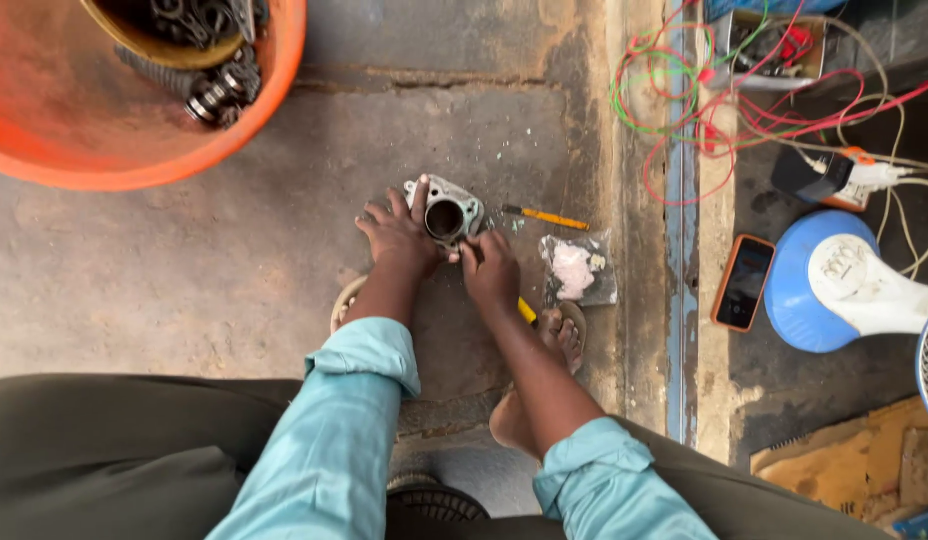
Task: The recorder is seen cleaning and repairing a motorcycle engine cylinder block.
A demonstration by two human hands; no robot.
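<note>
A grey metal engine cylinder block (446,210) with a round bore lies on the concrete floor (224,270) between my hands. My left hand (396,234) rests on its left side, thumb up along its edge, holding it steady. My right hand (490,268) is closed around a yellow-handled tool (526,311), whose tip meets the block's lower right edge. The tool's working end is hidden by my fingers. My bare feet sit just below my hands.
A yellow screwdriver (546,216) and a plastic bag (578,270) with pink material lie right of the block. An orange tub (114,110) of metal parts is top left. A phone (743,282), a blue fan base (824,285) and tangled wires (704,90) are at right.
</note>
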